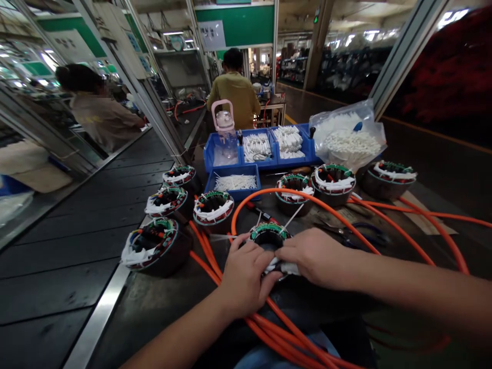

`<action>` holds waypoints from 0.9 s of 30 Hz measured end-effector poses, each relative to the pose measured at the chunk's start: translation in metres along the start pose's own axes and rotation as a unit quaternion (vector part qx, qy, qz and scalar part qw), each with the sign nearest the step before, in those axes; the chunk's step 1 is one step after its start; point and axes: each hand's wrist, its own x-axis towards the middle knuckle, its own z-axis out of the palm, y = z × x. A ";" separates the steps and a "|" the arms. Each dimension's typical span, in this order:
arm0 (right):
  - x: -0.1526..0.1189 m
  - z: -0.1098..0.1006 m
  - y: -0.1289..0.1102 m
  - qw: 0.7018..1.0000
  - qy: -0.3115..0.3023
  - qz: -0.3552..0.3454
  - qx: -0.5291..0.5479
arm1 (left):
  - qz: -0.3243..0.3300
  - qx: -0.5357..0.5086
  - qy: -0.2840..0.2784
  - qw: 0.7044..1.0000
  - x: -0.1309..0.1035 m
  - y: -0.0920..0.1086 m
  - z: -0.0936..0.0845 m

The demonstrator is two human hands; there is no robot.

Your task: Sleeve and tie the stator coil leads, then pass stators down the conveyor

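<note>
A motor stator (269,230) with a green ring board stands in front of me on the bench. White cable ties (294,216) stick up and out from its rim. My left hand (246,274) wraps the stator's near left side, thumb and fingers closed round the rim. My right hand (313,256) has its fingers pinched at the near right rim, on white sleeving (289,267) there. The fingertips of both hands almost meet and partly hide what they grip.
More stators (154,246) stand left, and others (333,184) right. Orange air hoses (282,328) loop across the bench. Behind are blue bins (257,163) of white sleeves, a bag of white pieces (346,141) and a clear bottle (226,136). A conveyor (57,271) runs left; two people sit beyond.
</note>
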 end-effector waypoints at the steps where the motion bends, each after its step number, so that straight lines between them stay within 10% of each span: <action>1: -0.002 -0.003 0.004 1.000 -0.004 -0.013 0.026 | 0.011 0.002 0.020 1.000 -0.001 -0.001 0.002; 4: 0.006 -0.030 0.043 0.993 0.029 -0.007 0.115 | 0.051 0.009 0.062 0.997 -0.001 -0.005 0.009; 7: 0.036 -0.062 0.112 0.965 0.152 0.214 -0.016 | 0.083 0.022 0.106 0.991 0.000 -0.011 0.015; 9: 0.062 -0.074 0.162 0.923 0.127 0.344 -0.116 | 0.097 0.028 0.136 0.986 0.000 -0.015 0.021; 13: 0.109 -0.073 0.233 0.911 0.039 0.382 -0.151 | 0.115 0.054 0.191 0.973 0.002 -0.022 0.031; 19: 0.152 -0.054 0.272 0.902 -0.037 0.386 -0.192 | 0.121 0.104 0.307 0.938 0.007 -0.032 0.049; 27: 0.158 -0.045 0.292 0.910 -0.056 0.333 -0.243 | 0.134 0.121 0.302 0.936 0.004 -0.041 0.083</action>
